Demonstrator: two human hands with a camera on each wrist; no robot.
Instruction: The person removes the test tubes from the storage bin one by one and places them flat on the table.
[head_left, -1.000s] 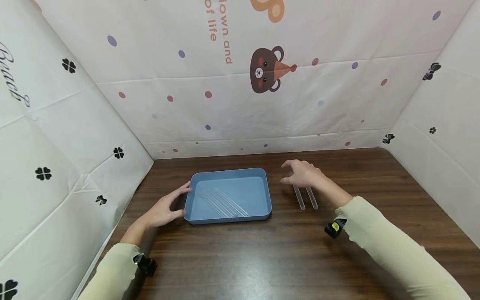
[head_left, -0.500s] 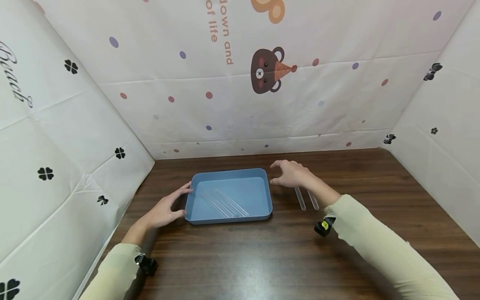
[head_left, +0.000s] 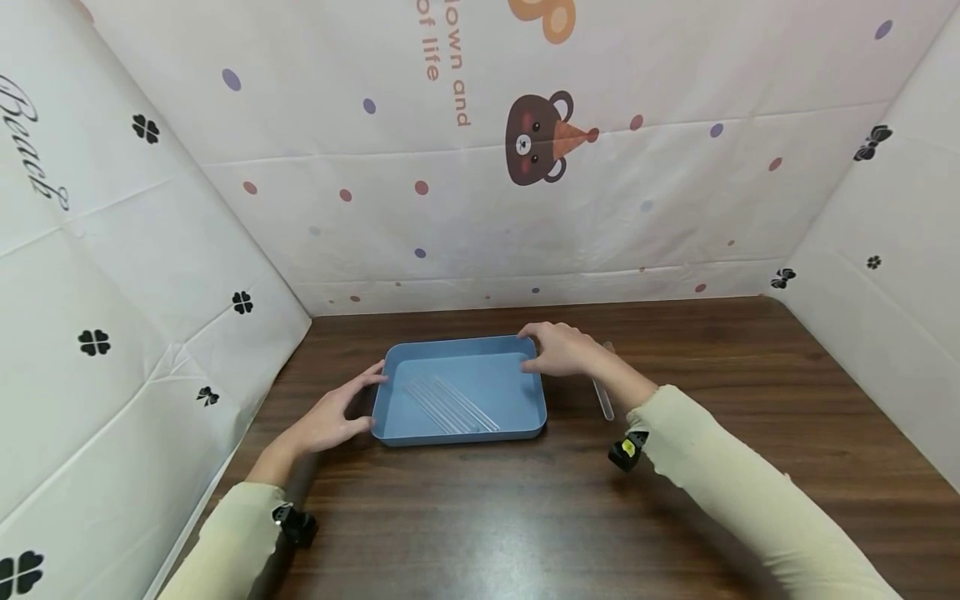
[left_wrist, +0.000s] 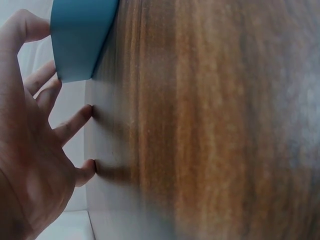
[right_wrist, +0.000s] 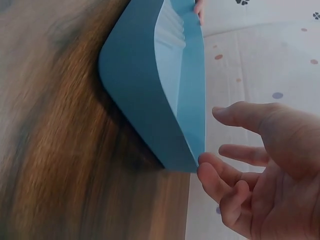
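A shallow blue tray point(head_left: 457, 438) stands on the table, with several thin clear rods point(head_left: 450, 407) lying slantwise inside it. My left hand point(head_left: 330, 421) touches the tray's left end with spread fingers and thumb; in the left wrist view its thumb is at the wall and two fingertips are down on the table. Over the tray's right rear corner is my right hand point(head_left: 561, 350), thumb and fingers apart, with nothing between them. A clear round-ended tube point(head_left: 604, 402) lies on the table right of the tray, partly covered by the right forearm.
The dark wooden table point(head_left: 465, 508) meets a patterned white sheet point(head_left: 450, 225) behind the tray and more white sheet point(head_left: 150, 333) on the left. Each wrist carries a small black camera, such as the right one point(head_left: 627, 450).
My right hand has moved left, from over the clear tubes to the tray's right rear corner. One of the two tubes is now hidden behind the forearm. The left hand stays put.
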